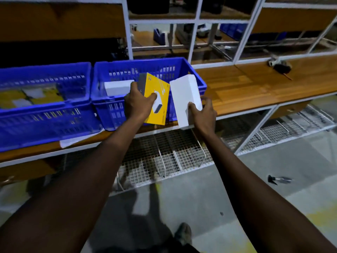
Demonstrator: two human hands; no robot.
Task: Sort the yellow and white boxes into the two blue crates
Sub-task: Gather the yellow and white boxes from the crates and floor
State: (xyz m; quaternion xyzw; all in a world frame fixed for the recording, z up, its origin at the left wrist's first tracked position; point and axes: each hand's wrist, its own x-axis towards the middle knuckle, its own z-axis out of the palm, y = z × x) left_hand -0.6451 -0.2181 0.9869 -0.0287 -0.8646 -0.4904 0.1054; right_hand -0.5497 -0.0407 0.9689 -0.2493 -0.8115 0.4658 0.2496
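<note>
1. Yellow box (157,99) gripped by left hand (138,105); white box (185,99) gripped by right hand (204,114), both before right crate (193,73).
2. Right crate holds another white box (117,87); left crate (45,108) holds what look like yellow boxes.

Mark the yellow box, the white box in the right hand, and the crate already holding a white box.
yellow box (160,87), head view, upper part of its yellow face.
white box (184,94), head view, middle of its broad face.
right crate (115,110), head view, its front wall.
</note>
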